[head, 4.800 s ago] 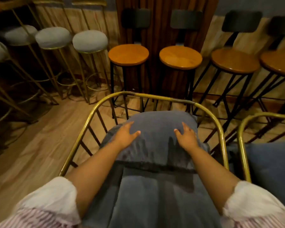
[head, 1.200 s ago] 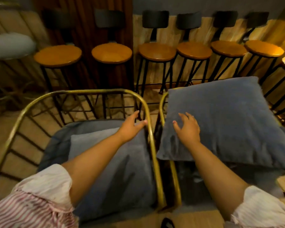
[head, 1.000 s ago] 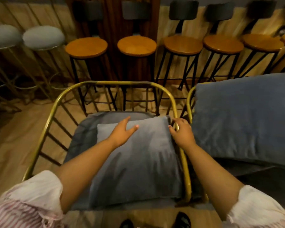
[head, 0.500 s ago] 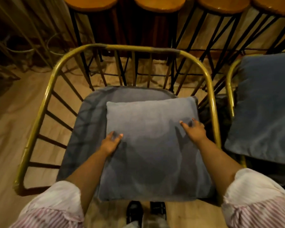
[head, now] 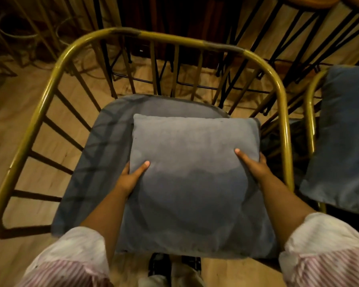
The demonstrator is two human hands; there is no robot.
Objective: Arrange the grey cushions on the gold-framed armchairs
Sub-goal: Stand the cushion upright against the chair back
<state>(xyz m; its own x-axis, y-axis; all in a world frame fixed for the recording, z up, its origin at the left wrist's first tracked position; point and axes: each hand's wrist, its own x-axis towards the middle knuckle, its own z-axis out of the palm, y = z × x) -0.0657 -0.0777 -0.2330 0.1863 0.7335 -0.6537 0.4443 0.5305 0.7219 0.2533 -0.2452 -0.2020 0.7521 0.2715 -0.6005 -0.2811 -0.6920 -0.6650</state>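
Note:
A square grey cushion (head: 191,172) lies over the darker grey seat pad (head: 104,146) of a gold-framed armchair (head: 50,83), its near edge hanging past the seat front. My left hand (head: 131,177) grips the cushion's left edge, thumb on top and fingers hidden beneath. On the right edge my right hand (head: 252,164) holds it the same way. A second grey cushion (head: 342,141) leans on the neighbouring gold-framed armchair (head: 308,112) at the right.
Black-legged wooden stools (head: 311,1) stand close behind both chairs. Gold stool legs (head: 29,27) fill the back left. Bare wooden floor (head: 6,112) lies to the left of the chair. My shoes (head: 160,266) show below the cushion's near edge.
Both hands slid from flat on the cushion's top to gripping its side edges. The cushion has come nearer to me, and my view has tilted further down.

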